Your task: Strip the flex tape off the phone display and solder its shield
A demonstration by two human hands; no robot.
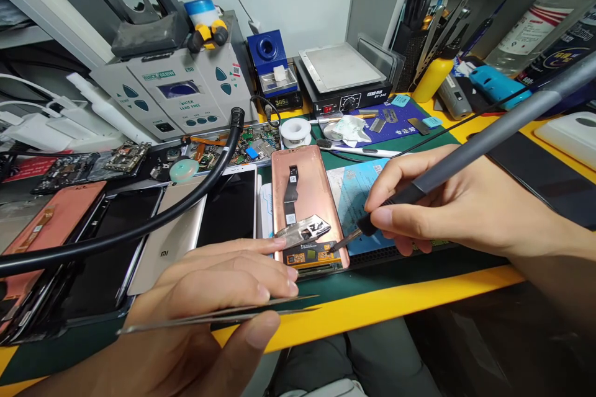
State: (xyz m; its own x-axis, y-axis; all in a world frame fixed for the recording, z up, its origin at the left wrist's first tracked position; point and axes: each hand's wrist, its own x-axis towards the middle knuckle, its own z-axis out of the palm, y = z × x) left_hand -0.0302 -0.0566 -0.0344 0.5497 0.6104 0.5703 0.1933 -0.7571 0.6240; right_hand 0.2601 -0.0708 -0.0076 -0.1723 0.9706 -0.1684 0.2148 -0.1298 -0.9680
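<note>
A copper-coloured phone screen assembly (305, 186) lies back side up, with a dark flex cable (291, 195) along it and a small black circuit strip (310, 252) at its near end. Silvery peeled foil (305, 231) stands up beside that strip. My right hand (428, 205) grips a soldering iron (421, 180) like a pen, its tip at the strip's right part. Tweezers (223, 315) rest between the thumb and fingers of my left hand (218, 298), their points apart. The fingertips of that hand press on the foil and the panel's left edge.
A black hose (195, 198) arches over several phones on the left. Behind stand a grey rework station (181, 90), a hot plate (344, 68), a solder spool (295, 130) and loose circuit boards (251, 146). A yellow bottle (433, 77) stands at the right back. The mat has a yellow edge (395, 304).
</note>
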